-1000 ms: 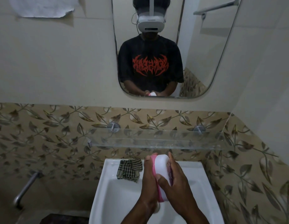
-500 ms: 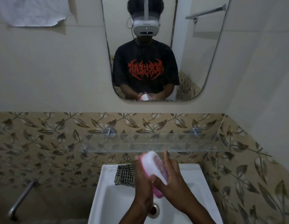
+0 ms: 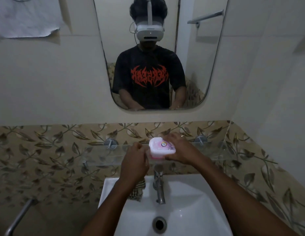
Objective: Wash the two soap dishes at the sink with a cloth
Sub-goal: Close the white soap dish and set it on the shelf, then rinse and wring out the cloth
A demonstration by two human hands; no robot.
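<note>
- Soap dish point(image 3: 162, 148): pink base, white lid with a printed label, lid side up. It sits at centre frame, level with the glass shelf point(image 3: 104, 155). Its long axis runs left to right across the picture, with the right end slightly lower.
- Right hand point(image 3: 181, 151): wrapped round the dish's right end, fingers over the far edge and thumb on the near side. We judge it the nearer hand and the one carrying the weight.
- Left hand point(image 3: 135, 161): fingers curled against the dish's left end, holding it there. The dish lies just right of and above this hand.
- Contact with the shelf: the light is dim, so we cannot tell whether the dish rests on the glass or hangs just over it.
- Cloth point(image 3: 138, 190): checked, on the sink's back ledge below the left wrist, well below the dish.
- Sink point(image 3: 109, 184): white basin at lower centre, with the tap point(image 3: 158, 186) directly beneath the dish and the drain point(image 3: 159, 224) below that.
- Room: leaf-patterned tiles, and a mirror point(image 3: 104, 53) above.
- Second dish: not seen.
</note>
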